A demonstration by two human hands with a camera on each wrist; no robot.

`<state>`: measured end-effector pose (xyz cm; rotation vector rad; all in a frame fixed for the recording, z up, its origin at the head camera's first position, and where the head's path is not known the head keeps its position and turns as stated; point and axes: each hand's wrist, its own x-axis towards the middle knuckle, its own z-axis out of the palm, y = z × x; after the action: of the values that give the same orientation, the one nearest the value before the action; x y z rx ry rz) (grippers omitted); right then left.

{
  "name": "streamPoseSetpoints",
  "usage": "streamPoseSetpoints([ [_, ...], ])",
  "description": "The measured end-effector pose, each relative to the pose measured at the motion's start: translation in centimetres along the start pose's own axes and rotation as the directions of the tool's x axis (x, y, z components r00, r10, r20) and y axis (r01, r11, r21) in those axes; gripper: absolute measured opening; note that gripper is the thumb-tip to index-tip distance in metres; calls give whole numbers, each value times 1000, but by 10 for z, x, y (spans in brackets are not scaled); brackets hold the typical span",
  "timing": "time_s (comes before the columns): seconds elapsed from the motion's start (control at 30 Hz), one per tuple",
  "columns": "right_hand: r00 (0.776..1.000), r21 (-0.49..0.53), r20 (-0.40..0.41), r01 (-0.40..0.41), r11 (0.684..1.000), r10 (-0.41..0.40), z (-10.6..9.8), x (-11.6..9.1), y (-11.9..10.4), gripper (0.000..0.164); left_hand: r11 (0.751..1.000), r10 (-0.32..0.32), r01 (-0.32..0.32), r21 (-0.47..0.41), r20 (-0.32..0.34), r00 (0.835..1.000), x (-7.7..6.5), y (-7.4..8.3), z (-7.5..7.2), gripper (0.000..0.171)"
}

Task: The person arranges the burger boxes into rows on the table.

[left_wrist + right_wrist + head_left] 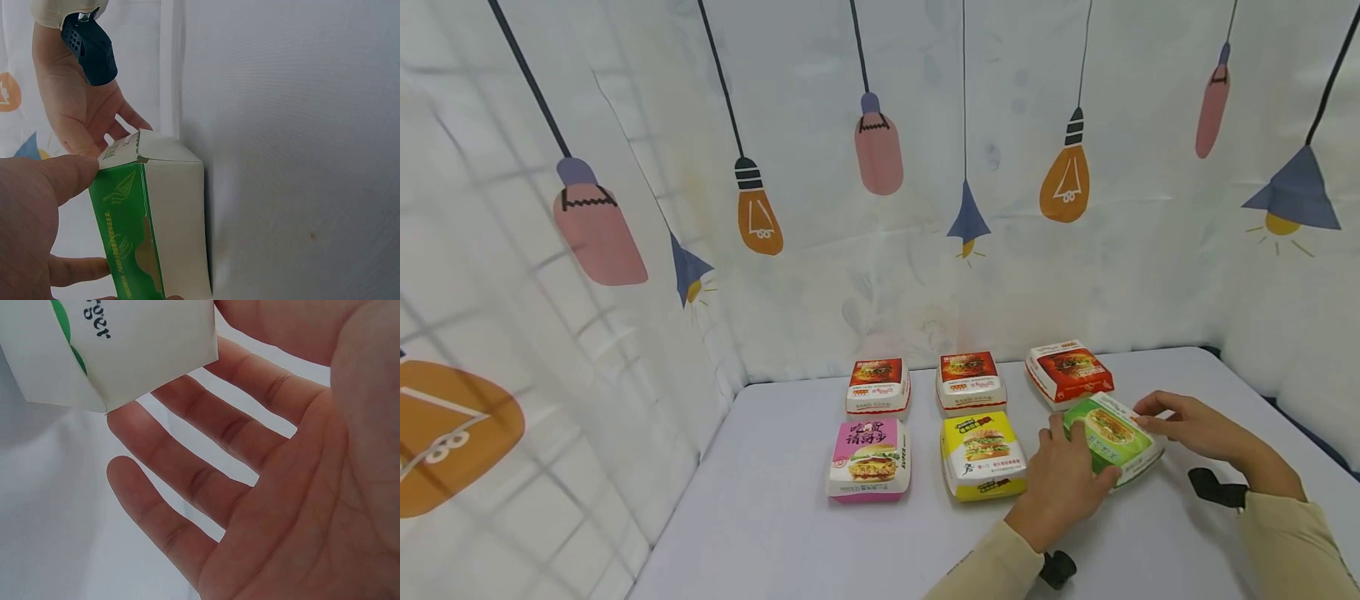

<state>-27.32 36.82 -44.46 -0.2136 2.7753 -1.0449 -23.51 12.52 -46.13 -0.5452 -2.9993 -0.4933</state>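
Observation:
A green and white burger box with a burger picture on its lid lies at an angle between both hands at the right of the table. My left hand grips its left and near sides, thumb at the near corner. In the left wrist view its thumb and fingers lie against the box's green side. My right hand holds the opposite edge between thumb and fingers. The right wrist view shows the white box end against those fingertips, the little finger free of it.
Left of the hands sit a yellow burger box and a pink one. Behind them stand red and white burger boxes and a turned red box. A lamp-patterned curtain borders the white table.

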Motion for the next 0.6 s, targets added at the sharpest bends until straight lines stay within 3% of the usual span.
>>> streamPoseSetpoints([
  [0.6,1000,37,28,-3,999,2,1,0,3,54,998,-8,9,-58,24,1000,0,0,0,69],
])
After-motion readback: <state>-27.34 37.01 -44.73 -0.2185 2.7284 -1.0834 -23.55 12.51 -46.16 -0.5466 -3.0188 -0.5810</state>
